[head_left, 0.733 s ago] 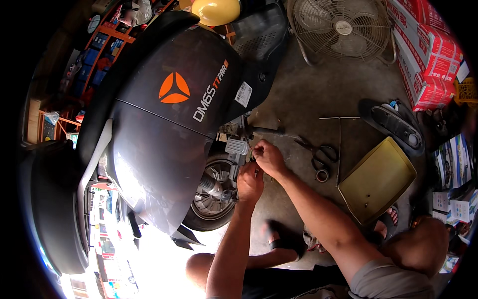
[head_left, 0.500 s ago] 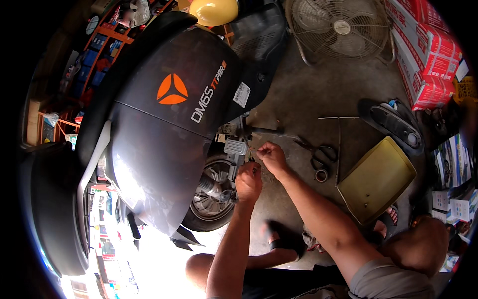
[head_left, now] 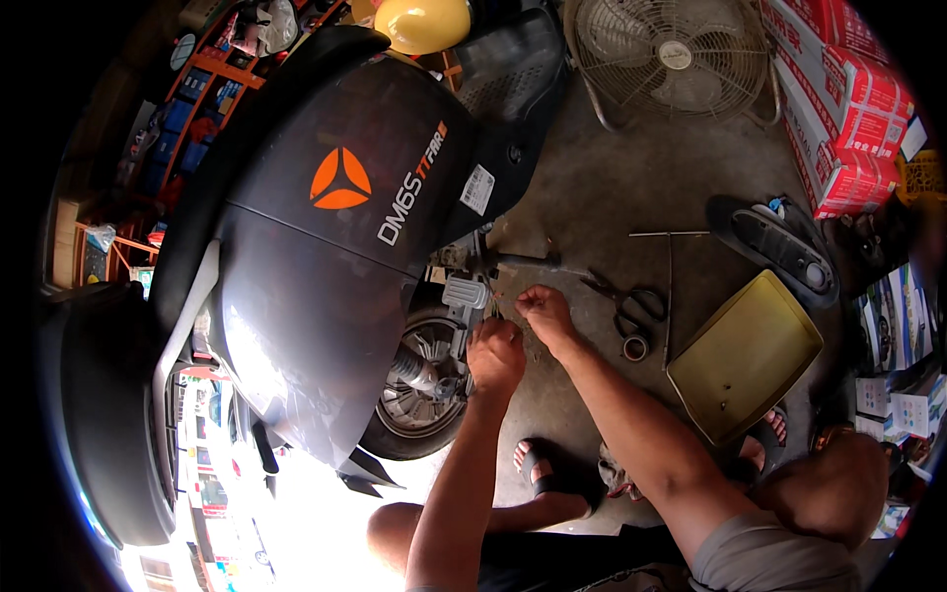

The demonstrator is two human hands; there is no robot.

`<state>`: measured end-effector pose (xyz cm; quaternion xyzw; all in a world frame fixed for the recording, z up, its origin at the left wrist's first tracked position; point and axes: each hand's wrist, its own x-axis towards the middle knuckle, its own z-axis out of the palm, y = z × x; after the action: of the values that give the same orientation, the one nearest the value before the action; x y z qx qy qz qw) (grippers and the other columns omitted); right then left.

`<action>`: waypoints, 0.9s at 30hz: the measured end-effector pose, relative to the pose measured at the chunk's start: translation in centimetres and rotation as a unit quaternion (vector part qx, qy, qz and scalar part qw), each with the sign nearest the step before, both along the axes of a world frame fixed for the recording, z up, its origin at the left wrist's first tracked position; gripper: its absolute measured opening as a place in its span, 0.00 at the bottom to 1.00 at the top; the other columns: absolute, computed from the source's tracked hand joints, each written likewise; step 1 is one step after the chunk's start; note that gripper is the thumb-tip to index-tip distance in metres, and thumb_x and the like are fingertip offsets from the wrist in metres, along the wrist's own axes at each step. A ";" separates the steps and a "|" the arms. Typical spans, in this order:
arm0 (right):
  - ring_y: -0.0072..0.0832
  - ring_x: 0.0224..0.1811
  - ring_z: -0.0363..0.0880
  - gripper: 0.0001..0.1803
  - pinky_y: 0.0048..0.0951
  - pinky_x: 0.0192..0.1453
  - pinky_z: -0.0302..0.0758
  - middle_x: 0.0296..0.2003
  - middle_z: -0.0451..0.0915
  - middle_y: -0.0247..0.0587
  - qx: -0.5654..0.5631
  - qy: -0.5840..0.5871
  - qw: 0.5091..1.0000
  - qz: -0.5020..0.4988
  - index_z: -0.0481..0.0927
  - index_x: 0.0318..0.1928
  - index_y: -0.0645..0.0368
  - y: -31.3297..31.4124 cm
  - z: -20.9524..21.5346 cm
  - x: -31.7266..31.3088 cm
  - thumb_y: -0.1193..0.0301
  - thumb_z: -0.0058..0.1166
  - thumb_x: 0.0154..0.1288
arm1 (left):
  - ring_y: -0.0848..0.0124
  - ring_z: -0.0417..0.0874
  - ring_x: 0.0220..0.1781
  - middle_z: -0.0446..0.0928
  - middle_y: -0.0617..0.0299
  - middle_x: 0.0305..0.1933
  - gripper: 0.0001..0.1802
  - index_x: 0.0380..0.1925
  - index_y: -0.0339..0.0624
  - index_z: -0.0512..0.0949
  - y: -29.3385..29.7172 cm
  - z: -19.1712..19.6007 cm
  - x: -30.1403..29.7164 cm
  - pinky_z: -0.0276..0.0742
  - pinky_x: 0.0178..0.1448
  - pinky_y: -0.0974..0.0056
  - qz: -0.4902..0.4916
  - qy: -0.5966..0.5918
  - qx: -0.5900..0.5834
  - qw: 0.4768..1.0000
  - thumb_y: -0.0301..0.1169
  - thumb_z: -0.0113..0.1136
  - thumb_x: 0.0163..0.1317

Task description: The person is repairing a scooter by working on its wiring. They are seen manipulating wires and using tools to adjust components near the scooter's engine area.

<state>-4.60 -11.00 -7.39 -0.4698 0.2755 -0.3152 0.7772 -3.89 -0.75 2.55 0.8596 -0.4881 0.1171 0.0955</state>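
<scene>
My left hand (head_left: 495, 353) is sitting curled, nearest the wires (head_left: 495, 306) running up mid-frame; my right hand (head_left: 543, 312) is hovering pinched, both grasps unclear.

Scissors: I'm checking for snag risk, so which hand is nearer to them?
Right: the right hand is left of the scissors; the left hand is farther left and lower in view.

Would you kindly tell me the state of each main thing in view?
Left hand: fingers curled, contents hidden
Right hand: fingertips pinched together, apart from the left
Scissors: lying on the floor
T-handled tool: lying beside them
Yellow tray: open side up, small parts inside
Fan: standing, spinning unclear
Wheel: mounted, partly hidden
</scene>
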 end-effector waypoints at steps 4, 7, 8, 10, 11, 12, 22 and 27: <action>0.23 0.29 0.80 0.06 0.26 0.35 0.75 0.25 0.83 0.38 0.022 -0.004 1.000 -0.002 0.83 0.30 0.60 0.2 -0.1 -0.3 0.72 0.63 0.53 | 0.53 0.82 0.36 0.81 0.53 0.32 0.05 0.31 0.42 0.81 0.3 -0.6 0.1 0.77 0.42 0.56 0.063 0.077 -0.063 0.993 0.28 0.63 0.54; 0.22 0.28 0.79 0.05 0.26 0.34 0.75 0.25 0.83 0.38 0.034 0.016 0.999 -0.008 0.83 0.30 0.60 0.9 -0.3 -0.4 0.72 0.63 0.53 | 0.55 0.85 0.34 0.82 0.52 0.31 0.06 0.32 0.40 0.81 0.5 -0.8 0.0 0.78 0.40 0.58 0.107 0.114 -0.089 0.984 0.29 0.62 0.56; 0.22 0.28 0.79 0.05 0.26 0.34 0.75 0.25 0.83 0.37 0.045 0.035 0.998 0.000 0.83 0.30 0.60 1.2 -0.4 -0.5 0.72 0.62 0.53 | 0.56 0.85 0.34 0.83 0.52 0.31 0.06 0.33 0.40 0.81 0.5 -0.9 0.0 0.79 0.39 0.59 0.118 0.122 -0.099 0.980 0.29 0.62 0.56; 0.21 0.27 0.79 0.04 0.26 0.34 0.75 0.24 0.83 0.37 0.030 0.003 1.000 0.003 0.83 0.29 0.60 1.8 -0.4 -0.6 0.73 0.62 0.54 | 0.57 0.86 0.34 0.83 0.51 0.32 0.07 0.33 0.39 0.81 0.5 -0.8 0.1 0.79 0.40 0.60 0.127 0.137 -0.102 0.977 0.29 0.63 0.56; 0.20 0.27 0.79 0.04 0.25 0.34 0.75 0.24 0.83 0.36 0.044 0.023 0.999 0.023 0.83 0.29 0.61 2.1 -0.4 -0.7 0.74 0.61 0.54 | 0.57 0.86 0.34 0.83 0.51 0.32 0.07 0.34 0.39 0.82 0.4 -0.7 0.1 0.79 0.41 0.60 0.136 0.145 -0.101 0.975 0.29 0.63 0.56; 0.20 0.27 0.79 0.03 0.25 0.34 0.75 0.24 0.83 0.36 0.037 -0.014 0.999 0.012 0.83 0.29 0.61 2.4 -0.4 -0.8 0.75 0.61 0.54 | 0.58 0.86 0.34 0.83 0.51 0.32 0.07 0.34 0.39 0.81 0.4 -0.7 0.0 0.79 0.41 0.60 0.137 0.152 -0.115 0.972 0.29 0.63 0.56; 0.19 0.28 0.79 0.01 0.23 0.34 0.75 0.26 0.83 0.36 0.083 -0.065 0.994 0.023 0.83 0.30 0.62 3.3 0.3 -1.3 0.80 0.59 0.56 | 0.62 0.86 0.34 0.84 0.54 0.32 0.07 0.33 0.37 0.81 0.1 -0.8 0.0 0.79 0.40 0.61 0.161 0.194 -0.156 0.955 0.28 0.64 0.55; 0.21 0.29 0.79 0.02 0.23 0.36 0.76 0.27 0.83 0.37 0.078 -0.055 0.994 0.046 0.83 0.32 0.64 3.2 0.5 -1.5 0.79 0.59 0.58 | 0.64 0.86 0.33 0.84 0.55 0.30 0.07 0.33 0.37 0.81 0.2 -0.9 0.1 0.79 0.39 0.62 0.161 0.184 -0.149 0.958 0.27 0.64 0.55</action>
<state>-6.09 -7.79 -6.93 -0.4019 0.2341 -0.2819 0.8392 -3.83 -0.58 1.67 0.9096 -0.2937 0.0425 0.2907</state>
